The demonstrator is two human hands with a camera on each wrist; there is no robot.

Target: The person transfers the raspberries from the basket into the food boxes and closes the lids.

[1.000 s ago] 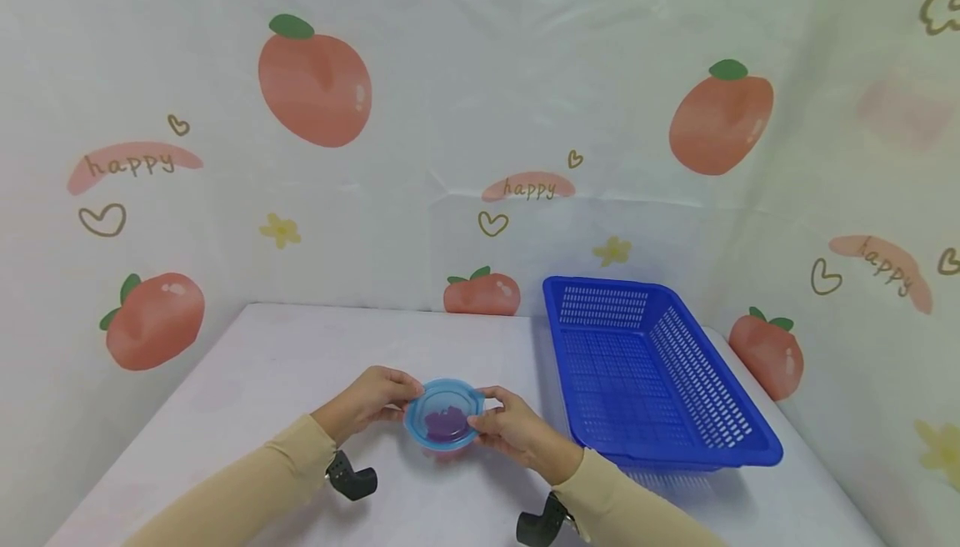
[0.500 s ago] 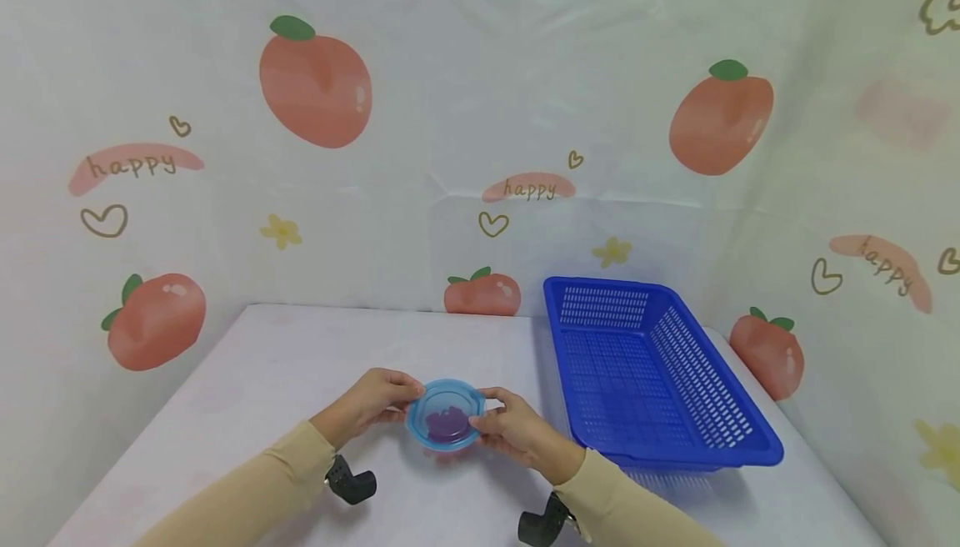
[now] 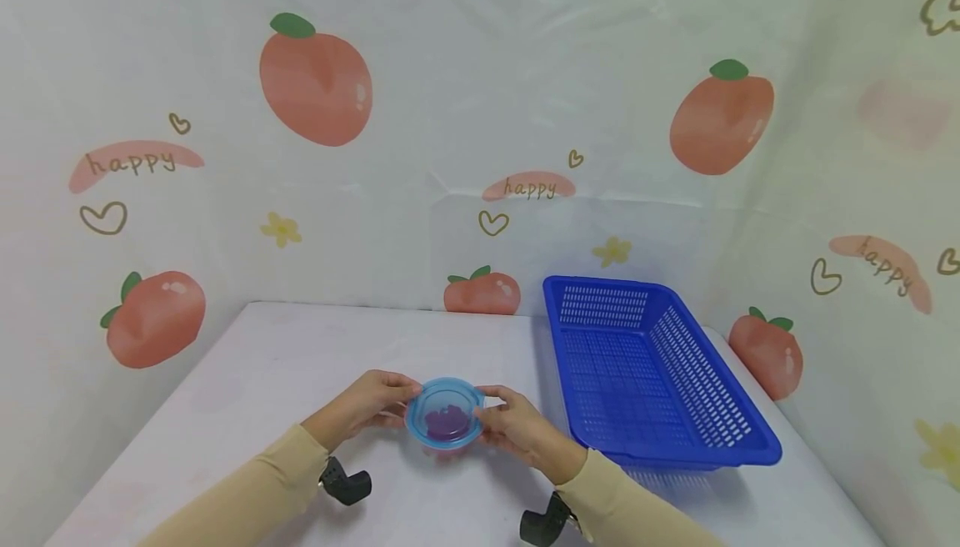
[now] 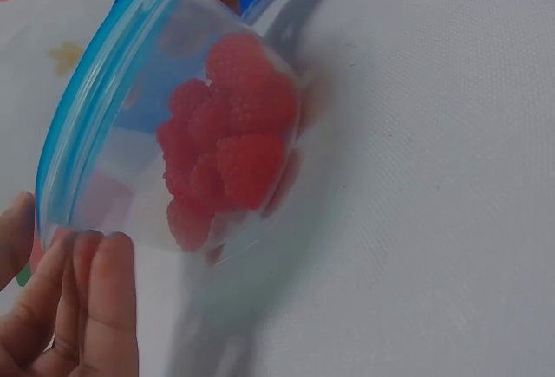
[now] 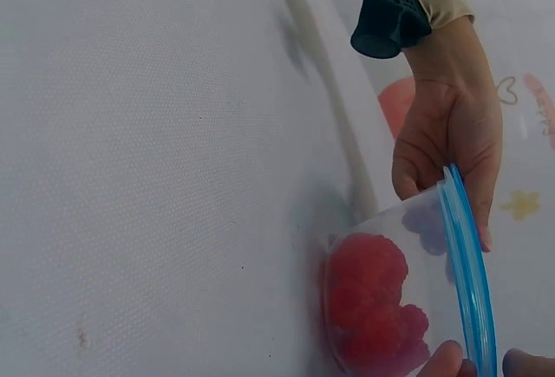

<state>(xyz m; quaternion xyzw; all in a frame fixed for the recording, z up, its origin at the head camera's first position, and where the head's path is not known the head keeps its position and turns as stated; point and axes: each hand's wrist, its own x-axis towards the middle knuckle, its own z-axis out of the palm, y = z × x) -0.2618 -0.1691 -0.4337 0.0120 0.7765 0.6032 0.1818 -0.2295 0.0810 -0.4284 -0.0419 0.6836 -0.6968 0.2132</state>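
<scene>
A round clear plastic food container [image 4: 143, 147] with a light blue lid [image 3: 442, 397] sits on the table between both hands. Through its wall several red raspberries [image 4: 230, 126] show in the left wrist view, heaped low inside. My left hand [image 3: 371, 401] pinches the left side of the rim, thumb at the lid's edge and fingers below it. On the opposite side my right hand [image 3: 521, 430] holds the rim the same way, its thumb close to the lid's edge. The lid lies on the container all round as far as it shows.
A large blue plastic basket [image 3: 558, 363] with slotted walls stands to the right, close to the right hand. The white table [image 3: 337, 338] ends at a patterned cloth backdrop [image 3: 420, 113]. Both wrists carry black camera mounts [image 3: 347, 482].
The right thumb has slid outward a little from the lid's top toward its edge. The left arm has shifted slightly left; the container stays in nearly the same place.
</scene>
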